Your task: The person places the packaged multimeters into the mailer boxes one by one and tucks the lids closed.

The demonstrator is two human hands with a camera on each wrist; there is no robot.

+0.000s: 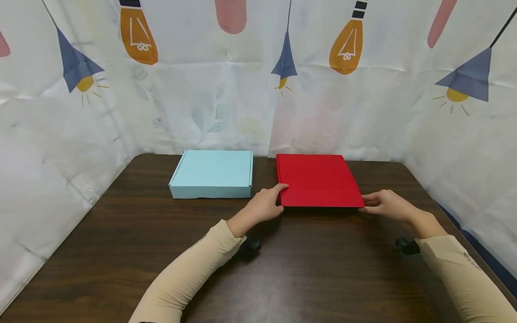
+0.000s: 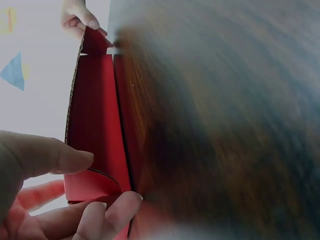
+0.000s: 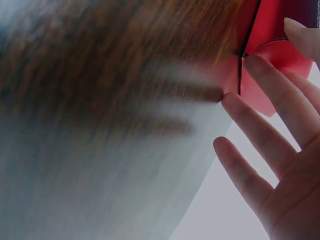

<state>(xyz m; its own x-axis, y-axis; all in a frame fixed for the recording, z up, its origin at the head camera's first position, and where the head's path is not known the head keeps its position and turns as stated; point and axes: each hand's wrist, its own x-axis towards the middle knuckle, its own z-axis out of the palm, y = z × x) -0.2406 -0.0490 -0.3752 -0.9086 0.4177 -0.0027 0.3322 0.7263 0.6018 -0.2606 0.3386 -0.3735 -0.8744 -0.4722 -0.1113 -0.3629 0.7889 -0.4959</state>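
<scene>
A red cardboard box (image 1: 317, 177) lies at the back of the table, its lid panel facing up. In the left wrist view, the raw corrugated edge of the lid stands out from the red front wall (image 2: 95, 110), with a curved slit near the corner. My left hand (image 1: 262, 205) holds the front left corner, thumb on the lid and fingers around the side. At the front right corner is my right hand (image 1: 389, 206); its fingers look fairly straight and spread in the right wrist view, some touching the corner, with the thumb near the lid edge.
A light blue cardboard box (image 1: 212, 172), closed, lies left of the red one on the dark wood table (image 1: 307, 269). Behind them hangs a pale curtain (image 1: 242, 89) printed with lamps and bulbs. Dark wrist devices show below both hands.
</scene>
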